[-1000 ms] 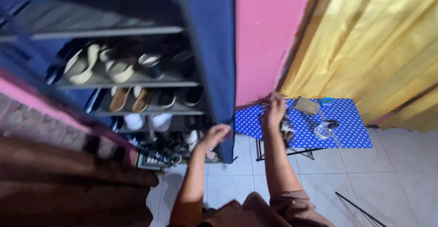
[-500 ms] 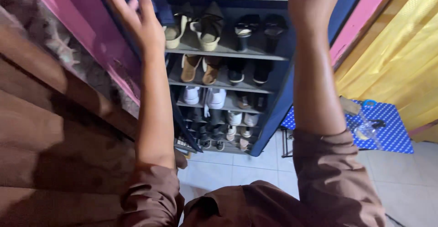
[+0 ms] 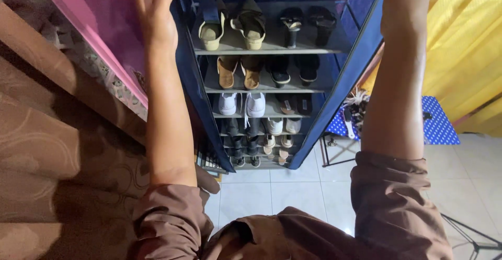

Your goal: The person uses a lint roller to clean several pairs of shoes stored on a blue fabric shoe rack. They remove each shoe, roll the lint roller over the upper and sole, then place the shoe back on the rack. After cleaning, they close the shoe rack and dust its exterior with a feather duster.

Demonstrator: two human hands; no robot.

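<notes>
This is a home, a tiled living space, shown by the navy fabric shoe rack (image 3: 272, 77) stacked with sandals and sneakers, a yellow curtain (image 3: 460, 45) to its right, a brown curtain (image 3: 47, 160) to its left, and a small blue dotted table (image 3: 436, 126) just beside its right.

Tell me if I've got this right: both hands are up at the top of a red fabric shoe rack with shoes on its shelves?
Not quite: the shoe rack is dark blue, not red, in the head view. Both the left hand and right hand are up at its top, with shoes on its shelves.
</notes>
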